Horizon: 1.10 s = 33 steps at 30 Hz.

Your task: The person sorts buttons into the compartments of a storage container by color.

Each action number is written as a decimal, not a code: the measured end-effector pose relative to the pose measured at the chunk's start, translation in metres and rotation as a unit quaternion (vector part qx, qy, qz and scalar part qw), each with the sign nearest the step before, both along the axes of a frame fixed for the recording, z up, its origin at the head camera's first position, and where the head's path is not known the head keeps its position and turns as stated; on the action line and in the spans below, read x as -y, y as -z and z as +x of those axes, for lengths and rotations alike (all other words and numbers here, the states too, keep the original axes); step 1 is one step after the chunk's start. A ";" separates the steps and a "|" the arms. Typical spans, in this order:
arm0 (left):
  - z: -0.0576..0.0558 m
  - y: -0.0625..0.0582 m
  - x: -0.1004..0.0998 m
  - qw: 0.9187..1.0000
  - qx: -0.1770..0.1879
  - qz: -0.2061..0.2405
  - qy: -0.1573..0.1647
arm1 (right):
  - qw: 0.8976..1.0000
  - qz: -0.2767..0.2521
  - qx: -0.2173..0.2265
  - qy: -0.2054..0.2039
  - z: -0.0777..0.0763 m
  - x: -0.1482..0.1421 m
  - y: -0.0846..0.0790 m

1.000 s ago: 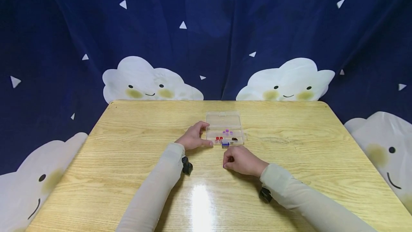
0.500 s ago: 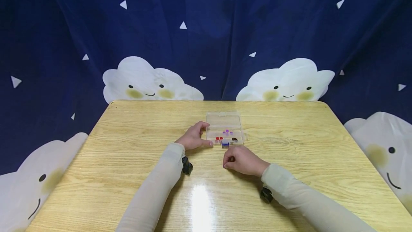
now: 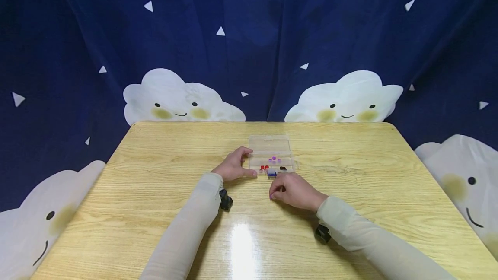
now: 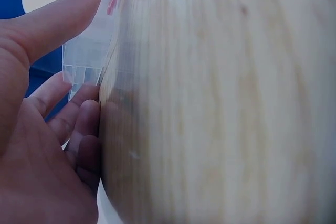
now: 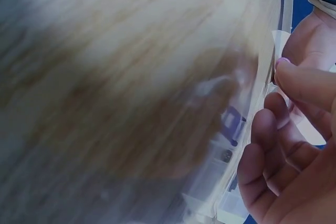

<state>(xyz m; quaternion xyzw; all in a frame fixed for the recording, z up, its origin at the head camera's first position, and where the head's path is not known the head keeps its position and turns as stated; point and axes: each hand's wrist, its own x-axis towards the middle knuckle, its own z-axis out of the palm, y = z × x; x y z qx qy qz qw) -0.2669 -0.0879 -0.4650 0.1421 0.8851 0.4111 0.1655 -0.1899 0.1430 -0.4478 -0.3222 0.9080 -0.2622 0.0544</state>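
Note:
A clear plastic box (image 3: pixel 254 160) lies on the table with its lid (image 3: pixel 269 144) folded back. Inside are small red pieces (image 3: pixel 264 167), purple pieces (image 3: pixel 274 158) and dark pieces (image 3: pixel 283 168). My left hand (image 3: pixel 232 166) holds the box's left end, thumb at the front corner and fingers toward the back. In front of the box, my right hand (image 3: pixel 295 190) pinches a small purple piece (image 5: pixel 282 61) between thumb and forefinger, mostly hidden by the fingertips. Between that hand and the box sits a small blue and clear part (image 3: pixel 272 175) at the front edge.
The wooden table (image 3: pixel 186 146) reaches back to a dark blue curtain (image 3: pixel 256 33) with white clouds. A black wrist camera (image 3: pixel 225 200) sits on the left sleeve, and another black wrist camera (image 3: pixel 322 233) is on the right sleeve.
My right hand has shifted very slightly toward the box, with the purple piece still in its fingertips. The left hand and the box have stayed in place.

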 end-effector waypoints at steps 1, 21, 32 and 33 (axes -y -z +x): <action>0.000 0.000 0.000 1.000 0.000 -0.002 0.000 | 1.000 -0.001 0.000 0.000 0.000 0.000 0.000; 0.000 0.001 -0.001 1.000 0.002 0.009 0.003 | 0.999 -0.043 0.015 0.010 -0.002 -0.007 -0.007; 0.002 0.000 0.000 1.000 0.014 0.014 -0.001 | 0.998 -0.062 0.008 0.021 -0.004 -0.012 -0.012; 0.002 -0.001 0.000 1.000 0.014 0.015 -0.001 | 0.998 -0.063 0.008 0.025 -0.004 -0.013 -0.012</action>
